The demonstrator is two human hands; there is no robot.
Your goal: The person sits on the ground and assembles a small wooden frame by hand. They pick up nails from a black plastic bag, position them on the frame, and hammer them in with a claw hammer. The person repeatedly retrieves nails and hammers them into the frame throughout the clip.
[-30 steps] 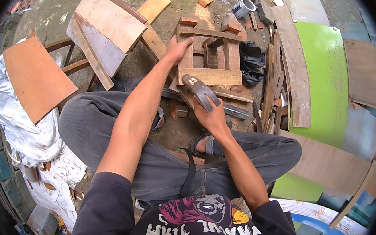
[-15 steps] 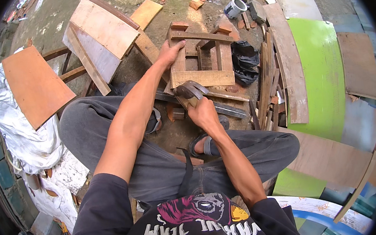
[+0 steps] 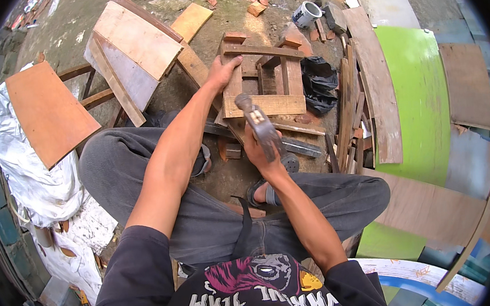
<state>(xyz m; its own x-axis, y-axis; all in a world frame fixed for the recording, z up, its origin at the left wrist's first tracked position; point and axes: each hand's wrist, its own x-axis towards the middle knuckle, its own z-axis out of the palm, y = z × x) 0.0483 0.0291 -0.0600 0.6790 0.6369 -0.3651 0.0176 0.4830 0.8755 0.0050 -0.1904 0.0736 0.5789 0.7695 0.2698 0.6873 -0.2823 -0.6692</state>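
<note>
In front of me stands a small wooden frame (image 3: 287, 104), built of upright posts, crossbars and a pale front board. My left hand (image 3: 225, 73) is closed around its left post, just under the top crossbar. Held in my right hand (image 3: 261, 153) is a claw hammer (image 3: 262, 127). Its dark metal head is lifted between the front board and me, with the round face toward the board and the claw toward my body. The head hides most of the handle and some of my right fingers.
Wooden offcuts (image 3: 345, 103) pile up on the right, beside a green panel (image 3: 415, 97). A paint can (image 3: 306, 15) stands beyond the frame, and a black plastic bag (image 3: 319, 82) lies against its right side. Leaning boards (image 3: 139, 37) and an orange-brown board (image 3: 49, 112) are on the left.
My right hand has tilted the hammer back, so its head has turned upward and toward me. The left hand keeps its hold on the frame, which has hardly moved.
</note>
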